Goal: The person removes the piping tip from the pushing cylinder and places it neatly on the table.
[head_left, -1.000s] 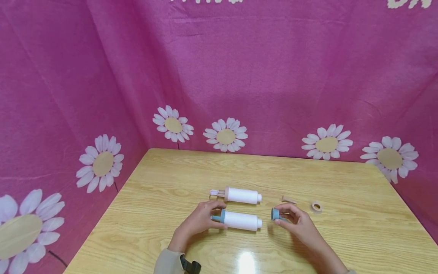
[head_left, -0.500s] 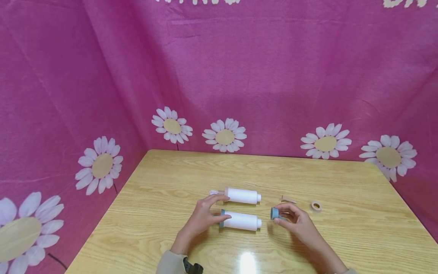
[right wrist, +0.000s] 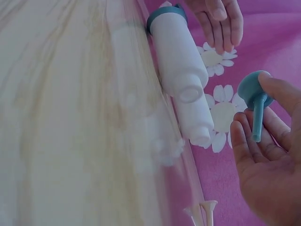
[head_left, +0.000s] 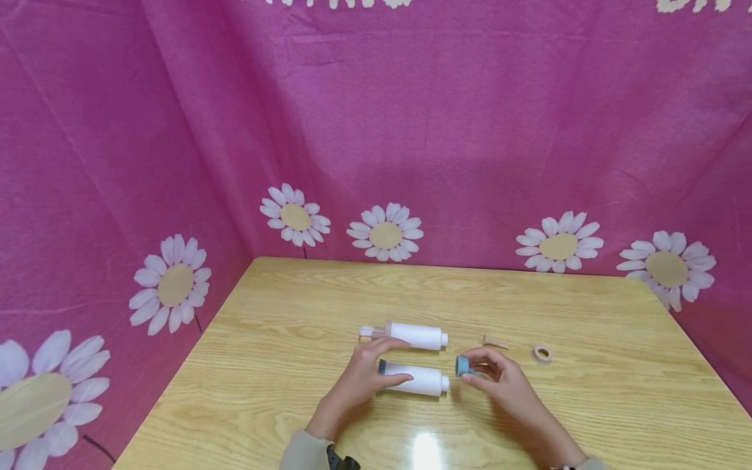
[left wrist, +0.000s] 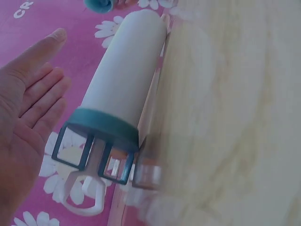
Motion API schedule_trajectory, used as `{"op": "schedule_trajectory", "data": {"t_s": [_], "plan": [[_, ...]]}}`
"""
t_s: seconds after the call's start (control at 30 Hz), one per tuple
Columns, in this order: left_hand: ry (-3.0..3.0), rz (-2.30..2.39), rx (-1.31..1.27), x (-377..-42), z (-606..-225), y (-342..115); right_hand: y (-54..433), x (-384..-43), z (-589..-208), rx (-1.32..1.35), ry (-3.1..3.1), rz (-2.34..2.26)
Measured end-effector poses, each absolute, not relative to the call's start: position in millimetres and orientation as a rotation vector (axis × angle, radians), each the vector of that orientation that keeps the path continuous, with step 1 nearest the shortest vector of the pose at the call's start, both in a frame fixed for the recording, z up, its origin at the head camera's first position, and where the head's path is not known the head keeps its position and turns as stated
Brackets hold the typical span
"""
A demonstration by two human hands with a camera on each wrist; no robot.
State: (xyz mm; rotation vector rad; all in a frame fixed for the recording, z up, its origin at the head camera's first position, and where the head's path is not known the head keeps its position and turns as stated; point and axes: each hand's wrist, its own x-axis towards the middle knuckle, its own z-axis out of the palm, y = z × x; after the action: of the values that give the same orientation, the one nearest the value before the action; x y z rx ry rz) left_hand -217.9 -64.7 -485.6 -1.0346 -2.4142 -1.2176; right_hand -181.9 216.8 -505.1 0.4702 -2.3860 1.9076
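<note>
A white syringe-like tube point(head_left: 424, 380) with a teal collar lies on its side at the near middle of the table. Its collar point(left wrist: 101, 125) carries teal finger loops, and a white ring handle point(left wrist: 83, 200) sticks out behind. Around the collar end my left hand point(head_left: 363, 377) is spread, thumb and fingers apart; the left wrist view shows a gap between it and the tube. My right hand point(head_left: 505, 384) pinches a teal funnel-shaped nozzle point(right wrist: 251, 88) with a thin stem. The wide mouth of this nozzle is just right of the tube's stubby tip point(head_left: 444, 384), apart from it.
A second white tube point(head_left: 416, 335) with a beige-pink collar lies parallel behind the first. To its right are a small beige-pink funnel nozzle point(head_left: 496, 342) and a beige-pink ring point(head_left: 543, 354). Pink flowered cloth point(head_left: 446, 130) hangs behind and left of the wooden table point(head_left: 282, 294).
My left hand has let go of the tube's collar end, spread wider and shifted right along it. My right hand has brought the teal nozzle slightly left, closer to the tube's tip.
</note>
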Motion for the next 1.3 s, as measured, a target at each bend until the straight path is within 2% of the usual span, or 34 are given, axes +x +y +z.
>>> {"op": "schedule_trajectory", "data": {"t_s": [1.0, 1.3], "plan": [[-2.347, -1.196, -1.23, -210.0, -486.7, -32.4, 183.2, -180.2, -497.2, 0.623, -2.39, 1.915], [-2.324, -1.225, -1.226, -210.1, -487.3, -31.3, 186.4, -179.4, -495.3, 0.553, -2.443, 1.945]]}}
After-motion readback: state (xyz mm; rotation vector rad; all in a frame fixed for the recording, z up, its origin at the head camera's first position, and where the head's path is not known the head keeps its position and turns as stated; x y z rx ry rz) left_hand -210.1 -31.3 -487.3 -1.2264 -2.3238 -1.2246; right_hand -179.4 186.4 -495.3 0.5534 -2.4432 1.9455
